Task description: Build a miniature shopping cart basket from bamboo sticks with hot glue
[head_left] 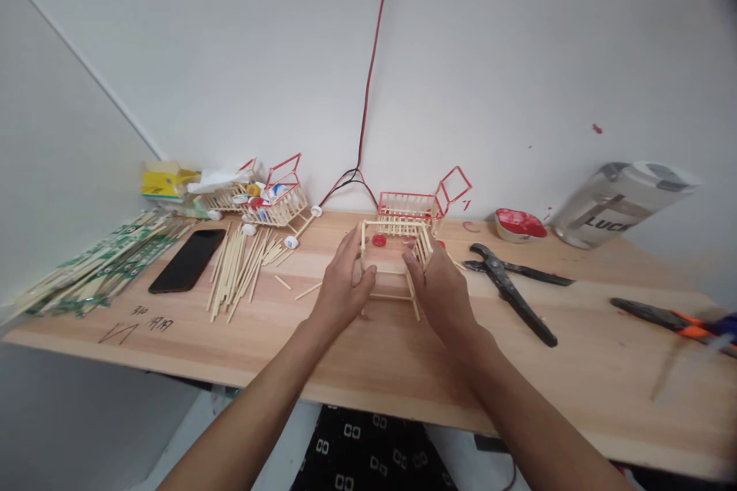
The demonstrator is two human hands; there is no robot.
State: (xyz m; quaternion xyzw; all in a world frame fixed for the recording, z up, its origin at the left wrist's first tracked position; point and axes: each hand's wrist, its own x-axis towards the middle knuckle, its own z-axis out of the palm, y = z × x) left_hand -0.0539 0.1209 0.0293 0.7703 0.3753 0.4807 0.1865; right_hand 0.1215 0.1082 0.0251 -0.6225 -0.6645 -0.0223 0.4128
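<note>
Between my hands is a small box-shaped frame of thin wooden sticks [391, 296], with a row of slats on its right side. My left hand [345, 272] grips its left upright, thumb on the inside. My right hand [441, 284] is closed on the slatted right side. Just behind the frame stands a little stick cart with red edges and a red handle [408, 204]. A red bottle cap [378, 240] lies by the frame's top bar. Parts of my fingers are hidden behind the sticks.
Left are loose cut sticks [236, 268], a black phone [187, 261], packaged chopsticks [97, 265] and a stick cart filled with caps [282, 203]. Right are black pliers [512, 288], a dish of red paint [520, 225], a clear container [625, 203] and orange-marked pliers [668, 316].
</note>
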